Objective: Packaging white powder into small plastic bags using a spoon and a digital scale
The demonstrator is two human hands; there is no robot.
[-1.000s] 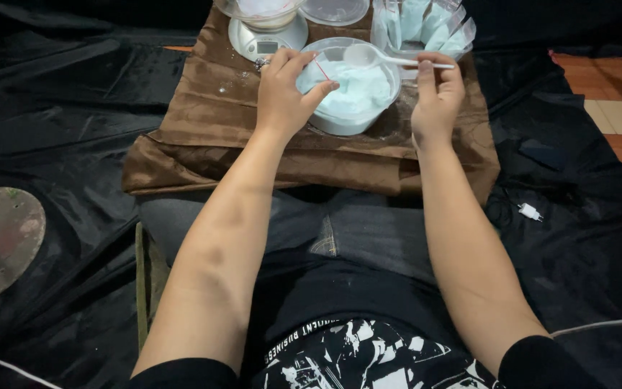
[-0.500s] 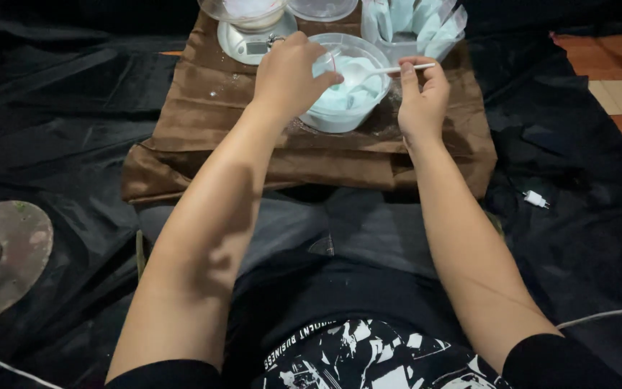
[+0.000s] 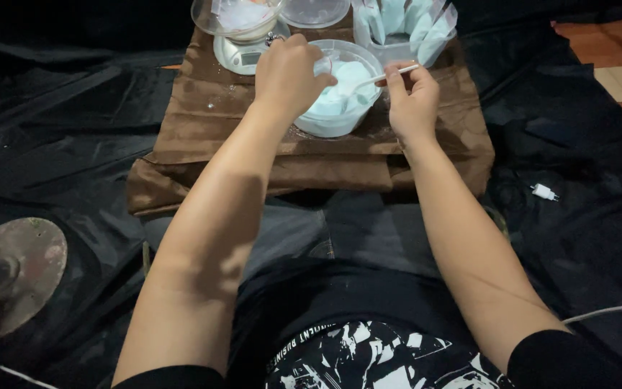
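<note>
From the head camera I see my left hand in the upper middle of the frame, its grip clenched on the near left rim of a clear plastic bowl that holds a pale blue mass. The bowl sits directly under and just right of that hand, with the fingers curling over the rim and the back of the hand turned up toward me. My right hand is just right of the bowl, touching its side or very close to it; I cannot tell which. Its grip is pinched on the end of a thin white stirring stick, which slants left and down into the blue mass. Both forearms run up from the bottom of the frame and converge on the bowl, the left one bent across from lower left, the right one straighter.

The bowl rests on a low counter draped in brown cloth. Behind it, along the top edge, stands a small white scale carrying another clear bowl, beside a round clear lid and a clear container of pale blue pieces. Black plastic sheeting covers the floor all around, with a round rusty disc at lower left and a small white plug at right.
</note>
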